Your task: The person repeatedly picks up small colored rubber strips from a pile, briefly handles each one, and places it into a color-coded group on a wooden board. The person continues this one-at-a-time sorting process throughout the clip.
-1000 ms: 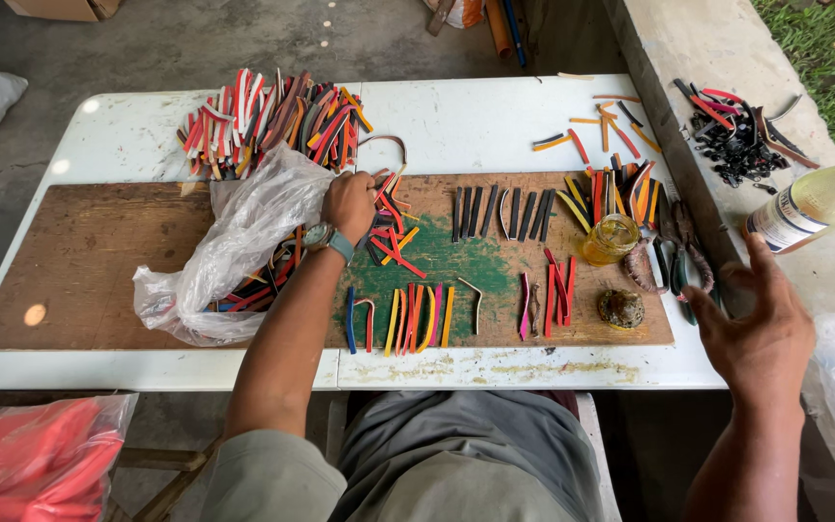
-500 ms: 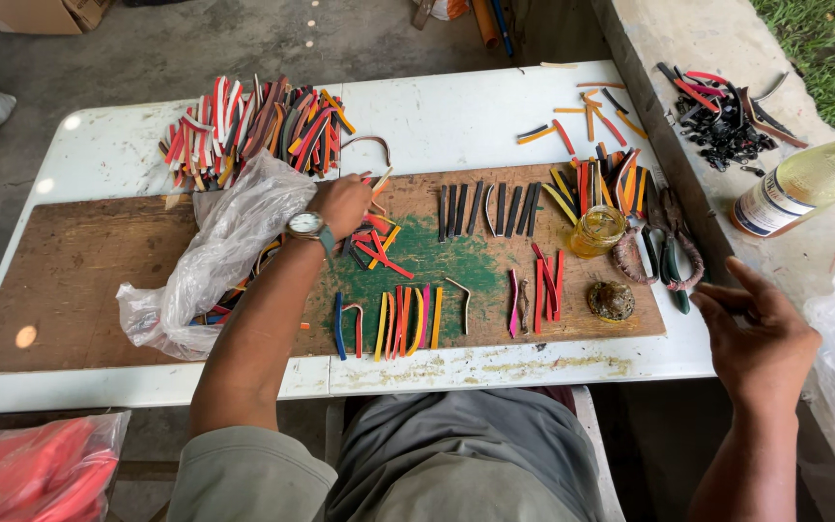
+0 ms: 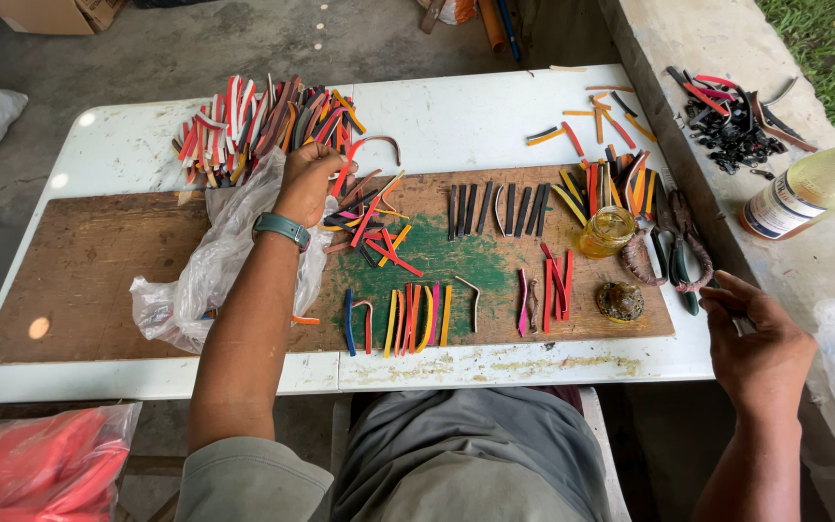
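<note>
My left hand [image 3: 306, 179], a watch on its wrist, is closed on a few coloured strips at the near edge of a big pile of coloured strips [image 3: 253, 121] on the white table [image 3: 456, 106]. A crumpled clear plastic bag [image 3: 200, 280] lies under that forearm on the wooden board [image 3: 79, 271]. Loose strips [image 3: 374, 222] lie beside the hand. Sorted rows of strips [image 3: 408, 319] and black strips [image 3: 490, 208] lie on the board. My right hand [image 3: 756, 353] hovers off the table's right edge, fingers curled around a small grey tool.
A small jar of yellow liquid [image 3: 608, 232], pliers [image 3: 674, 256] and a round brown lump [image 3: 620, 302] sit at the board's right end. A bottle [image 3: 809, 188] and black scraps [image 3: 732, 121] are on the concrete ledge. A red bag [image 3: 41, 464] hangs lower left.
My left hand has moved from the loose strips on the board back to the big pile. My right hand has drawn away from the pliers toward the table's edge.
</note>
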